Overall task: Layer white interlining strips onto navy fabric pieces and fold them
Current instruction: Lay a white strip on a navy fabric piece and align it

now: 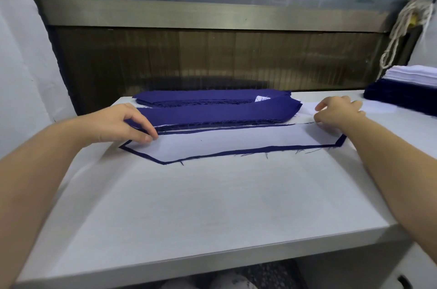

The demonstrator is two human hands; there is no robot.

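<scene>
Pinning the work at both ends, the left hand (pixel 132 123) is curling its fingers over the left end of the navy piece (pixel 236 152), tips bearing down on the white strip (pixel 231 139) and seemingly nipping the dark edge beneath. The right hand (pixel 338 111) is pinching the strip's far corner between thumb and forefinger, its other fingers bent. The strip is lying flat on the navy piece between the two hands, a thin navy border showing round it, both resting on the table (pixel 212 206). Just beyond the left hand's fingertips, and reaching toward the right hand, a stack (pixel 212 112) of folded navy pieces is sitting, with a second stack (pixel 208 97) behind it. Well past the right hand a pile (pixel 406 85) of navy and white cuts is waiting. Both layers are looking light, thin and limp, and the navy edge is fraying into loose threads, so tugging is likely to be skewing or unravelling it. The strip is probably sliding easily over the cloth, so the best hold is at the ends, pinching both layers together where each hand is now sitting and lifting the long edge evenly for the fold.
</scene>
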